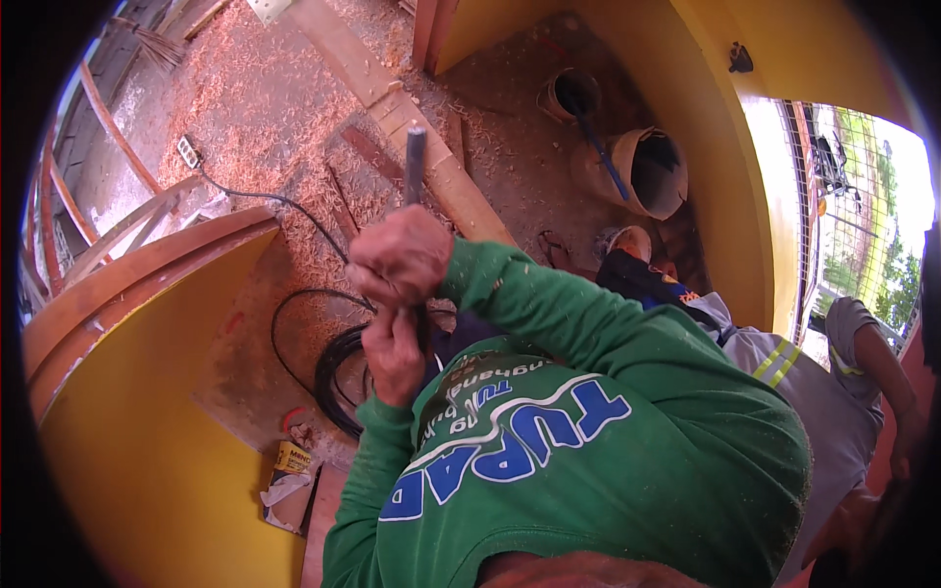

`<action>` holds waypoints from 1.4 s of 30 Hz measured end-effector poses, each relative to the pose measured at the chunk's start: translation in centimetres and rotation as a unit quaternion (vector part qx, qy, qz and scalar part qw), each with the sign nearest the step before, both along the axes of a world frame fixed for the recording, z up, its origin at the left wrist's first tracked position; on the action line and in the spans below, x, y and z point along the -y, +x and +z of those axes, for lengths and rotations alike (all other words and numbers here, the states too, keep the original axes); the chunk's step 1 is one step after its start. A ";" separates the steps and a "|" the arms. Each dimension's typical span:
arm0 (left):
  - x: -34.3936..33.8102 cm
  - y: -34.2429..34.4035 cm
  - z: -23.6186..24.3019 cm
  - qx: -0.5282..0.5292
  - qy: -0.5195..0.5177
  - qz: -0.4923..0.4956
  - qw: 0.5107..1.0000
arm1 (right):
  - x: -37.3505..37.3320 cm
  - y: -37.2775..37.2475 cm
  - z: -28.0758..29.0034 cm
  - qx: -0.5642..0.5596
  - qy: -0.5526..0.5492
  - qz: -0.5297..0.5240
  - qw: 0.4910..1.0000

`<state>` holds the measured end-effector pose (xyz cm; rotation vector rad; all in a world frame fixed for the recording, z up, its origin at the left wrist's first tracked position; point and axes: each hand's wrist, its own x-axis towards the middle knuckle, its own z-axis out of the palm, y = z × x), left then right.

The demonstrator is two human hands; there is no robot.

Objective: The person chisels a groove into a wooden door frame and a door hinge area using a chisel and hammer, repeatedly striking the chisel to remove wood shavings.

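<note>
In the head view, my right hand (402,257) is closed around a dark, upright rod-like bar (415,157) at the picture's centre. Just below it, my left hand (392,355) is also closed on the bar, whose lower part is hidden by my hands and body. Both forearms are in green sleeves. Behind my left hand, a coil of black cable (331,377) lies on the floor, and a thin cord runs up to a white socket strip (189,151).
A wooden plank (353,69) lies among shavings. Two buckets (588,176) stand by the yellow wall (716,157). A curved wood-topped partition (137,392) is at left, with a carton (289,495) beside it. Another person in grey (804,412) is at right, near a mesh-covered opening.
</note>
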<state>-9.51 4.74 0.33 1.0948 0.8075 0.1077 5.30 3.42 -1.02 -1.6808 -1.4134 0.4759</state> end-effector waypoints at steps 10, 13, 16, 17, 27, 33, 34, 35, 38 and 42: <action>1.8 -0.5 -0.2 -0.008 0.042 0.028 0.999 | 1.9 -1.3 -0.2 0.027 -0.017 0.036 0.999; 0.6 0.5 -1.5 0.026 0.003 0.025 0.999 | 0.5 0.5 -0.5 0.027 0.008 0.017 0.999; 2.2 -0.1 -1.3 -0.005 0.047 0.037 0.998 | 1.0 0.3 -0.5 0.031 -0.001 0.015 0.999; 3.1 -0.2 -2.0 0.010 0.092 0.068 0.993 | 0.9 0.4 -0.8 0.040 -0.003 0.028 0.999; -0.2 1.4 -2.2 0.001 0.411 -0.081 0.908 | -1.4 2.0 -1.3 0.049 0.028 0.009 0.998; 0.5 1.2 -2.1 0.014 0.414 -0.029 0.910 | -0.6 1.5 -1.8 0.043 0.020 0.019 0.999; -1.9 2.0 -3.4 0.010 0.418 -0.147 0.896 | -1.7 2.5 -1.6 0.041 0.033 -0.005 0.999; -1.7 1.7 -3.2 0.008 0.400 -0.143 0.905 | -2.1 3.1 -1.0 0.040 0.013 -0.020 0.999; 0.4 -0.4 -2.6 -0.012 0.265 -0.075 0.961 | 1.0 -0.2 -0.5 0.055 0.015 0.023 0.998; -2.5 2.8 -2.1 0.013 0.127 -0.044 0.991 | -2.9 2.7 -1.4 0.051 0.029 -0.003 0.998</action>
